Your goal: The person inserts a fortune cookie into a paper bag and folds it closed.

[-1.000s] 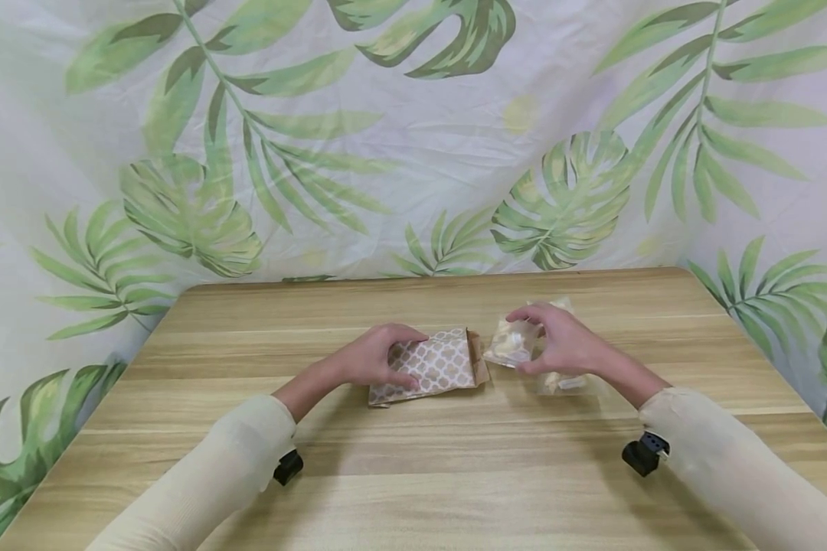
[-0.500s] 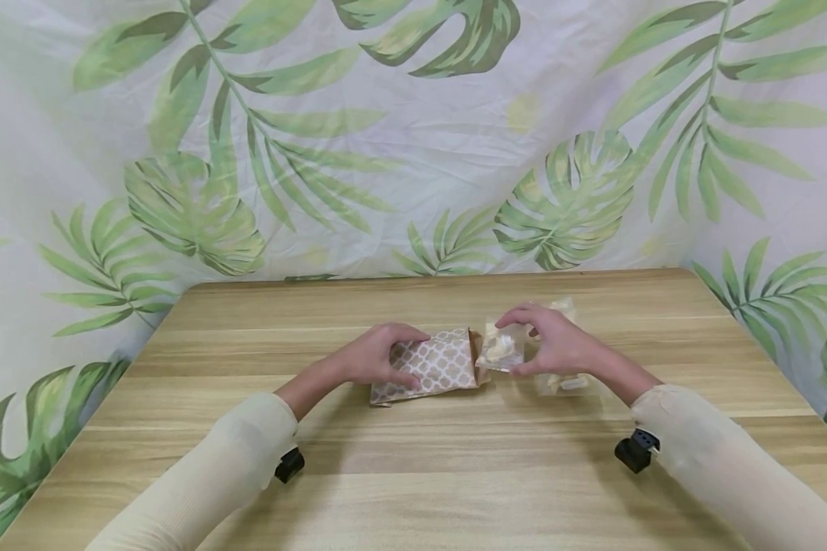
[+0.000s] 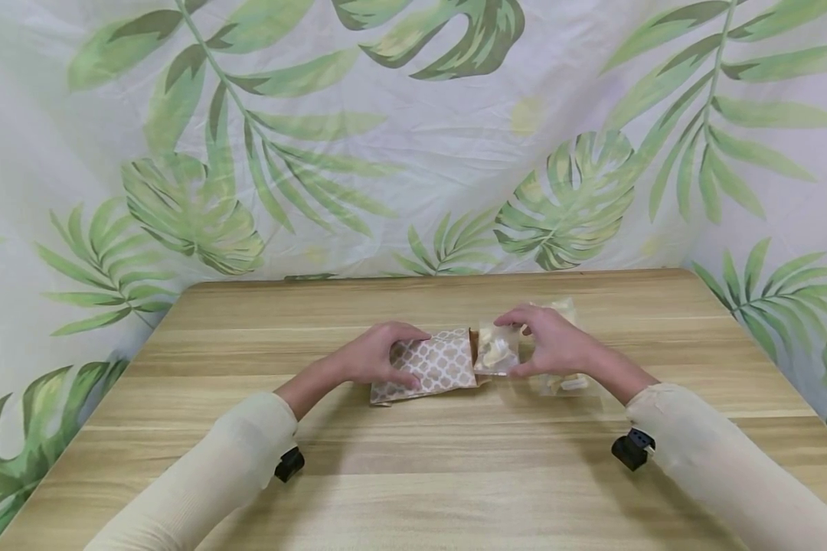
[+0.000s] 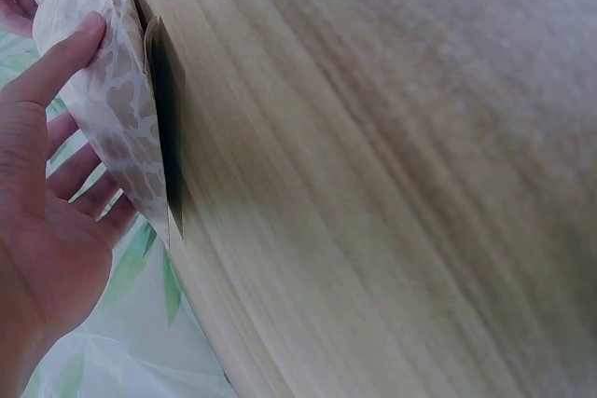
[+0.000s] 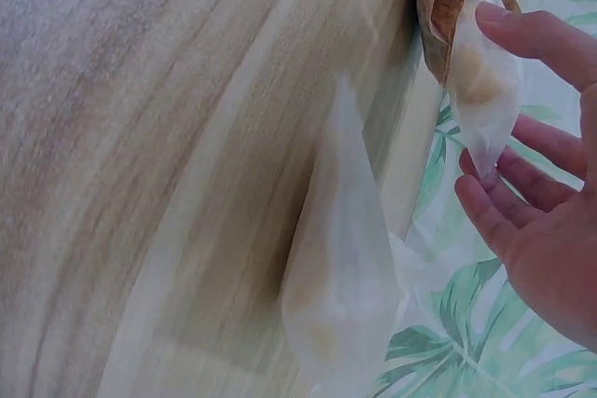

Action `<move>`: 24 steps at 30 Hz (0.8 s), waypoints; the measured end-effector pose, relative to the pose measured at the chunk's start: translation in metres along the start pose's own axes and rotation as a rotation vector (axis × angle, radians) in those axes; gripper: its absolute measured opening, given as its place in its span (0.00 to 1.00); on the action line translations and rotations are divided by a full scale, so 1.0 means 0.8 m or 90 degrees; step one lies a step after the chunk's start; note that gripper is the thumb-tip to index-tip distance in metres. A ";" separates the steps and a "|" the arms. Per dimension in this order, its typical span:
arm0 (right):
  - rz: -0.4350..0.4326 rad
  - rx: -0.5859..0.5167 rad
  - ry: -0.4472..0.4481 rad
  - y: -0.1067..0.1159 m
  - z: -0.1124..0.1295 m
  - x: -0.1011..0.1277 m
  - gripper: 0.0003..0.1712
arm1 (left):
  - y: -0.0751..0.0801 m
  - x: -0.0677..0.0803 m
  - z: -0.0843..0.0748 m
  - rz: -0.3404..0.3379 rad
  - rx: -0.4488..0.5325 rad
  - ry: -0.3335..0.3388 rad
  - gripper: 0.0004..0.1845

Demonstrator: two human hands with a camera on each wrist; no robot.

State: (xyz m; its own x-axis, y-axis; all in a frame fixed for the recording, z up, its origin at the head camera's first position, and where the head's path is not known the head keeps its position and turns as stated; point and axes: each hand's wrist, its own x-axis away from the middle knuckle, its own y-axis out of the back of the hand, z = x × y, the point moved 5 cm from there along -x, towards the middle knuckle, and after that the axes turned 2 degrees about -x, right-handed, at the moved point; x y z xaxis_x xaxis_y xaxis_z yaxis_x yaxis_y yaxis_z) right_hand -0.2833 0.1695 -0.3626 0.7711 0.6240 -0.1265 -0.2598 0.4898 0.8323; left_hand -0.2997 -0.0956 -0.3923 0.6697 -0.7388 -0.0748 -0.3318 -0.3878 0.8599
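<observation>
A brown paper bag with a white lattice print lies on its side mid-table, its mouth facing right. My left hand grips it, thumb on the near side and fingers on the far side. At the mouth is a clear plastic packet with pale yellowish contents, held by my right hand between thumb and fingers. The right wrist view shows one end of this packet inside the bag's brown opening. What exactly is in the packet is too blurred to tell.
More clear packaging with pale contents lies on the wooden table, partly behind my right hand. A leaf-printed cloth hangs behind the table's far edge. Black devices are strapped at both wrists.
My right hand has moved left with the packet, from just right of the bag to its mouth, where the packet's end now enters. The left hand and bag have stayed in place.
</observation>
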 end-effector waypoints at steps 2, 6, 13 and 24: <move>0.000 0.009 0.004 -0.001 0.001 -0.001 0.42 | 0.000 0.000 -0.001 -0.001 -0.001 0.001 0.43; 0.005 0.016 0.007 -0.002 0.001 -0.002 0.42 | 0.001 0.000 -0.001 -0.001 0.006 0.006 0.43; 0.014 0.019 0.017 -0.003 0.004 -0.004 0.41 | 0.000 0.001 0.001 -0.003 0.011 0.006 0.43; 0.056 0.015 0.027 -0.008 0.010 -0.009 0.38 | -0.002 0.000 0.001 -0.005 0.004 -0.009 0.42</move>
State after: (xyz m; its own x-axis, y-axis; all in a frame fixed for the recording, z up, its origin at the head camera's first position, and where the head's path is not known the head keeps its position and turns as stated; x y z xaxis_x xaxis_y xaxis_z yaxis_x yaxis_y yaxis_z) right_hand -0.2830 0.1570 -0.3630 0.7204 0.6895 -0.0745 -0.3111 0.4173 0.8539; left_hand -0.3000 -0.0953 -0.3943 0.6626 -0.7437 -0.0884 -0.3306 -0.3964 0.8565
